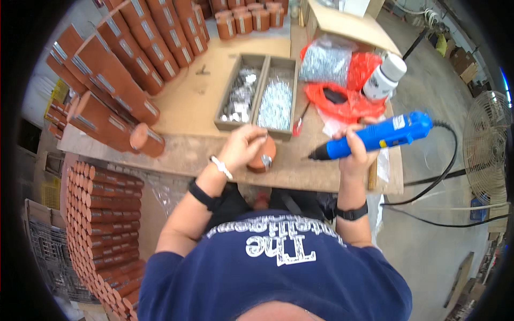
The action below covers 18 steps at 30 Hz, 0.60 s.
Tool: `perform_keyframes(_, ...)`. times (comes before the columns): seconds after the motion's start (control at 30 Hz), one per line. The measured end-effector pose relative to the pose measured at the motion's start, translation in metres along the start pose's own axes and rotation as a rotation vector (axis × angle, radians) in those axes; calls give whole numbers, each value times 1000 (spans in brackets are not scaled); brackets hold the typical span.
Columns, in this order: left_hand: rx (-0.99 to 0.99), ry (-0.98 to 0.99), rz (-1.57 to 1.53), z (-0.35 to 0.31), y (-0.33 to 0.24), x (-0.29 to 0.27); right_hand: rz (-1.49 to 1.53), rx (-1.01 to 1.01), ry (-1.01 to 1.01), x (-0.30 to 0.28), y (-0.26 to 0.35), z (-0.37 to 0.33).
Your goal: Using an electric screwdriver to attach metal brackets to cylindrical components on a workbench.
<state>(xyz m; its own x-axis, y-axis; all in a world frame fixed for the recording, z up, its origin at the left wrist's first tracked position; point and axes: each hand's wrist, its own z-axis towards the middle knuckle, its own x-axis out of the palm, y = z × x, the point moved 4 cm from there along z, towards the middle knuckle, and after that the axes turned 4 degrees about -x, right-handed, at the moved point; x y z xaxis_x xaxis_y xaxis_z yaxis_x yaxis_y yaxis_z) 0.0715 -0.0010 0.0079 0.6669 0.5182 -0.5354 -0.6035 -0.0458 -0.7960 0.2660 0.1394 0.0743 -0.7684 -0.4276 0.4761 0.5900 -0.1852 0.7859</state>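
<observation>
A short reddish-brown cylinder [263,152] stands on the workbench [214,155] near its front edge. A small shiny metal piece [266,160] shows on its side. My left hand [243,147] is closed on the cylinder's far left side, thumb and fingers bent together; whether a small part is also between the fingertips is hidden. Off to the right, my right hand [357,147] grips a blue electric screwdriver [375,136], its black tip pointing left toward the cylinder. Just beyond my left hand lies a two-part tray [265,67] with metal clasps [241,96] and screws [276,104].
Reddish-brown cylinders [120,64] stand in stacks at the back left, more [107,230] below the bench. Red plastic bags [342,101], a white bottle [385,77] and a small screwdriver [300,123] lie right of the tray. The tool's black cable [455,150] hangs beside a fan [488,144].
</observation>
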Motion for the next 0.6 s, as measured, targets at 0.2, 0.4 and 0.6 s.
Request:
perform_keyframes(0.2, -58, -45, -28, -9, -1, 4, -44, 25, -16, -1, -12, -3)
perform_keyframes(0.4, 4, -30, 64, -9, -14, 1, -128, 107, -58, -18, -38, 9)
perform_keyframes(0.6, -145, -53, 383, -22, -33, 7, -284, 215, -147, -44, -68, 15)
